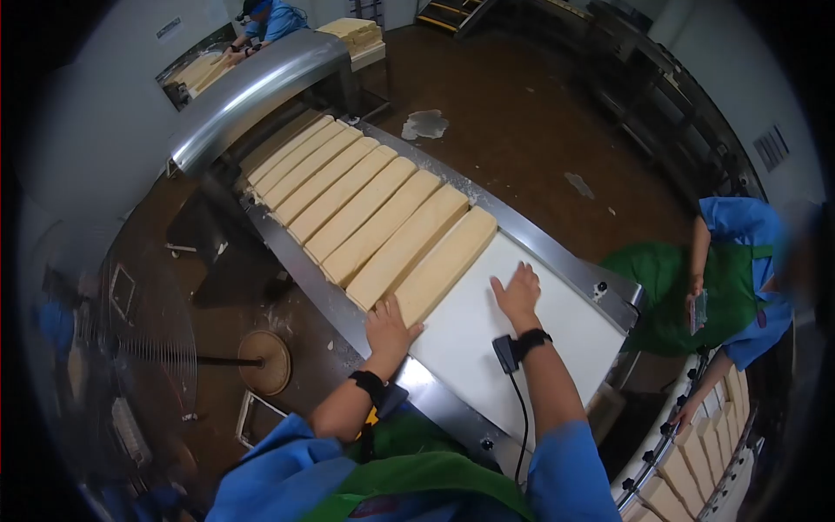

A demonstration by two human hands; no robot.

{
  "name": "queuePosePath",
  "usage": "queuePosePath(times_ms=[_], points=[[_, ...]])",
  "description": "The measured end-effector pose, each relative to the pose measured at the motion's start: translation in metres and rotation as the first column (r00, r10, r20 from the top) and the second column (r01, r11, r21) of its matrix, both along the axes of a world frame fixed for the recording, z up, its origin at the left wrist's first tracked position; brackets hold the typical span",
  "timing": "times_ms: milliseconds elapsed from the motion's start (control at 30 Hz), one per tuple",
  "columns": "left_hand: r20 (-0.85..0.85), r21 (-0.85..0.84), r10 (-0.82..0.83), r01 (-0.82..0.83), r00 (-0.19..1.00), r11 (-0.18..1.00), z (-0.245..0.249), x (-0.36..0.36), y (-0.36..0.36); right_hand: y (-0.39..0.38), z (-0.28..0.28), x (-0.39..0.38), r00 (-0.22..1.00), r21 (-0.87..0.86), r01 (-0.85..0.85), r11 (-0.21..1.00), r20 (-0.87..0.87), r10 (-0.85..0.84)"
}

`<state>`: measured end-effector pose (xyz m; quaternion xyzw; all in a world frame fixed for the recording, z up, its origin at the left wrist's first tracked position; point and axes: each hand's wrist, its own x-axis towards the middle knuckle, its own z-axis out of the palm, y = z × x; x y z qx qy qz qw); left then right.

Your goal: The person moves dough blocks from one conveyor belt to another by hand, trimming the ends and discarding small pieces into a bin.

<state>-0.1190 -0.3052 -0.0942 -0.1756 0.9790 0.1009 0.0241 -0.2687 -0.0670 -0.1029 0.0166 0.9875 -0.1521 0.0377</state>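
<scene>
Long pale-yellow blocks that look like dough lie side by side across a white conveyor belt point(487, 304). My left hand point(389, 332) is at the near end of the last block point(448, 264), fingers spread and touching its end and that of the neighbouring block point(406, 250). Over the bare part of the belt is my right hand point(519, 294), open with thumb and fingers apart, holding nothing. Both wrists wear black straps with small boxes; a cable hangs from the right one point(506, 352).
A curved steel hood point(261, 96) spans the belt's far end. At right, a co-worker in a green apron point(739, 287) reaches to another conveyor with cut pale blocks point(696, 461). Another person point(274, 22) works behind the hood. A fan point(148, 339) stands at left.
</scene>
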Motion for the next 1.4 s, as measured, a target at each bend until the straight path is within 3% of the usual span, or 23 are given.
queuePosePath(times_ms=[233,367,400,467,533,600,667,767,800,833,867,900,933,967,1000,1067,1133,1200,1233,1300,1333,1367,1400], points=[[0.016,0.013,-0.081,0.081,0.997,0.997,0.004,-0.002,-0.005,-0.095,0.027,-0.084,0.997,0.009,0.016,1.0,0.075,-0.017],[0.023,0.012,-0.106,0.106,0.994,0.994,0.002,-0.002,-0.005,-0.111,0.04,-0.082,0.983,0.061,0.073,0.995,0.166,-0.082],[0.023,0.017,-0.121,0.121,0.992,0.993,-0.001,0.001,-0.006,-0.109,0.047,-0.078,0.964,0.051,0.117,0.992,0.233,-0.126],[-0.053,-0.04,-0.162,0.16,0.985,0.986,-0.006,0.005,-0.007,-0.095,0.052,-0.068,0.959,0.051,0.186,0.981,0.206,-0.193],[-0.074,0.02,-0.217,0.219,0.973,0.976,0.003,0.009,-0.003,-0.068,0.056,-0.047,0.925,-0.018,0.334,0.943,0.199,-0.324],[-0.009,0.214,-0.339,0.333,0.941,0.918,0.016,0.009,0.01,-0.027,0.062,-0.02,0.898,-0.034,0.427,0.903,0.133,-0.42],[-0.044,0.31,-0.452,0.442,0.891,0.842,0.036,0.015,0.032,0.026,0.084,0.014,0.805,-0.045,0.562,0.826,0.26,-0.533],[-0.156,0.648,-0.672,0.589,0.724,0.484,0.041,0.026,0.069,0.11,0.081,0.074,0.657,-0.027,0.742,0.67,0.228,-0.719],[-0.166,0.652,-0.729,0.628,0.664,0.424,0.046,0.032,0.088,0.133,0.079,0.095,0.609,-0.039,0.791,0.611,0.16,-0.777],[-0.033,0.648,-0.75,0.585,0.661,0.487,0.052,0.039,0.106,0.155,0.074,0.116,0.619,-0.032,0.785,0.619,0.069,-0.782],[0.102,0.626,-0.757,0.55,0.645,0.553,0.057,0.049,0.124,0.173,0.069,0.136,0.58,-0.16,0.808,0.567,0.048,-0.813],[0.056,0.574,-0.75,0.593,0.66,0.565,0.05,0.057,0.143,0.187,0.05,0.153,0.538,-0.169,0.821,0.545,-0.09,-0.838],[-0.002,0.588,-0.759,0.615,0.651,0.526,0.052,0.06,0.16,0.205,0.043,0.171,0.539,-0.107,0.835,0.54,-0.04,-0.841],[-0.101,0.556,-0.765,0.674,0.636,0.487,0.048,0.068,0.174,0.21,0.068,0.197,0.46,-0.277,0.855,0.438,0.017,-0.888],[-0.191,0.531,-0.764,0.719,0.617,0.448,0.048,0.074,0.188,0.221,0.077,0.219,0.355,-0.329,0.892,0.31,0.087,-0.931],[-0.281,0.489,-0.802,0.798,0.526,0.352,0.055,0.087,0.221,0.251,0.074,0.275,0.265,-0.505,0.832,0.23,-0.001,-0.964],[-0.367,0.44,-0.811,0.853,0.456,0.281,0.069,0.106,0.253,0.272,0.096,0.339,0.117,-0.563,0.814,0.145,-0.087,-0.989],[-0.433,0.468,-0.84,0.878,0.328,0.102,0.091,0.13,0.292,0.288,0.131,0.412,-0.024,-0.607,0.787,0.11,-0.209,-0.978],[-0.431,0.464,-0.853,0.883,0.296,0.072,0.102,0.146,0.31,0.312,0.114,0.456,-0.075,-0.578,0.808,0.115,-0.296,-0.952],[-0.582,0.336,-0.813,0.913,0.006,-0.234,0.12,0.18,0.346,0.335,0.125,0.541,-0.233,-0.547,0.837,-0.012,-0.336,-0.913],[-0.584,0.333,-0.812,0.908,-0.013,-0.253,0.124,0.199,0.358,0.35,0.128,0.59,-0.281,-0.542,0.832,-0.113,-0.238,-0.93],[-0.621,0.282,-0.758,0.846,-0.199,-0.453,0.127,0.218,0.369,0.362,0.131,0.635,-0.326,-0.53,0.822,-0.209,-0.137,-0.935],[-0.649,0.224,-0.666,0.744,-0.368,-0.63,0.13,0.234,0.381,0.363,0.139,0.668,-0.401,-0.504,0.818,-0.276,-0.155,-0.903]])
